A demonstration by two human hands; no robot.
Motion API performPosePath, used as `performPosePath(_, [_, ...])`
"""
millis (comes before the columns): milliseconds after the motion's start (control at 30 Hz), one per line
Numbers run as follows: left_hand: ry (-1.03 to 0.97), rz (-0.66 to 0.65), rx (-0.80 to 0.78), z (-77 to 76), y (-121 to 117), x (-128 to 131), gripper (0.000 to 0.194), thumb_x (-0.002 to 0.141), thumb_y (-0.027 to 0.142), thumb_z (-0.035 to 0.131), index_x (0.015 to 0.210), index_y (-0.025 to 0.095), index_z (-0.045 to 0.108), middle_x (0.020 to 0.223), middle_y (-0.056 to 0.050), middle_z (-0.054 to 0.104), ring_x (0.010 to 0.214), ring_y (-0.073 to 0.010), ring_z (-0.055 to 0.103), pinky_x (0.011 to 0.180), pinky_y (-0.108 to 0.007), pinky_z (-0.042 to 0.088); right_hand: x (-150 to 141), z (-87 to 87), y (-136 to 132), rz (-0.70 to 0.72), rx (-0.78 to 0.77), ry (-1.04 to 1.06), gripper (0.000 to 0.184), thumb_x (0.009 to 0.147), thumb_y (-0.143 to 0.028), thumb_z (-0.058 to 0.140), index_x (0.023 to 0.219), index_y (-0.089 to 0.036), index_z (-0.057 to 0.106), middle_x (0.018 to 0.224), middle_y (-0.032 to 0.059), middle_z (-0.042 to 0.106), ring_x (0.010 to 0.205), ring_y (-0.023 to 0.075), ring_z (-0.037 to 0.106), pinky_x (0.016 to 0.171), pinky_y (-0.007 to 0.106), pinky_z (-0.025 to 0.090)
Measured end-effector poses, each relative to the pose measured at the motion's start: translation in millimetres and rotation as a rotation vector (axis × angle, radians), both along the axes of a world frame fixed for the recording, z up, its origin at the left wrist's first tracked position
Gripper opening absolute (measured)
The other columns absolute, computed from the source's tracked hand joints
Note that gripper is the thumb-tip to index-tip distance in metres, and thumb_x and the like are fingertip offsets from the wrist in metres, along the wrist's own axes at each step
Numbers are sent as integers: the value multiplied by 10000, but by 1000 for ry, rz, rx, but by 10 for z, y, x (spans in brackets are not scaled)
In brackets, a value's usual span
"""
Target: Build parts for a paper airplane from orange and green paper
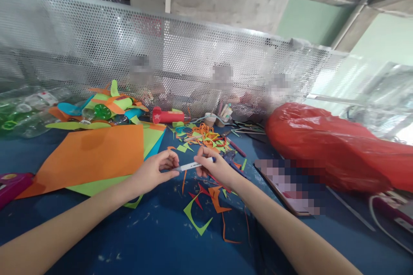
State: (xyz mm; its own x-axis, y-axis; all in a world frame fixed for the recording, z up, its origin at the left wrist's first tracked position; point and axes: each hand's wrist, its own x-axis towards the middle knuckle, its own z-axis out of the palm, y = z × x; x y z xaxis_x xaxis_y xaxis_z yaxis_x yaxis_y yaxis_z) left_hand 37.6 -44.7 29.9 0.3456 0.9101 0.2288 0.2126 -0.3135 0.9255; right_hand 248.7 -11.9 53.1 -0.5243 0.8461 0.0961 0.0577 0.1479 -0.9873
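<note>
A white marker pen with dark print is held level above the blue table. My left hand is closed at its left end, thumb and fingertips pinching the tip. Farther along the barrel, my right hand grips it, and a dark blue end sticks out past the fingers. Orange and green paper sheets lie beside my left hand. Below and beyond the hands are paper scraps in green, orange and red. A dark blue tool, partly hidden, rests behind my right hand.
Plastic bottles and a paper-decorated bottle craft stand at the left. A red bottle and cups of pens are by the perforated metal screen. A phone and a red plastic bag lie right.
</note>
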Motion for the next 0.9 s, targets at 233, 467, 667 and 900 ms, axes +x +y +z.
performPosePath(233, [224,-14,-108,-21,19,-50,274,824,424,552,782,162,621,588,29,569,541,-131,561,539,-239,422,-22,-51,7,96,-137,12,378,712,-470,711,749,-202,447,606,-11,699,483,92,602,518,209,476])
performPosePath(467, [343,-9,-2,-65,17,-84,398,853,506,478,749,162,649,485,67,435,472,-100,409,485,-219,294,-33,-111,-11,142,-189,77,388,707,-474,718,745,-201,445,581,-32,686,478,73,583,506,179,433])
performPosePath(667, [314,2,13,-48,-51,-58,413,849,537,471,723,166,602,546,69,369,500,-99,348,474,-223,266,-83,-113,-63,216,-182,124,388,738,-491,686,769,-210,420,611,-28,691,519,90,602,537,208,447])
performPosePath(900, [77,159,43,18,-112,97,450,912,561,281,789,202,522,569,54,368,518,-126,382,511,-240,339,-189,35,-228,132,-120,218,359,763,-496,652,780,-229,412,581,-65,632,520,95,577,574,233,452])
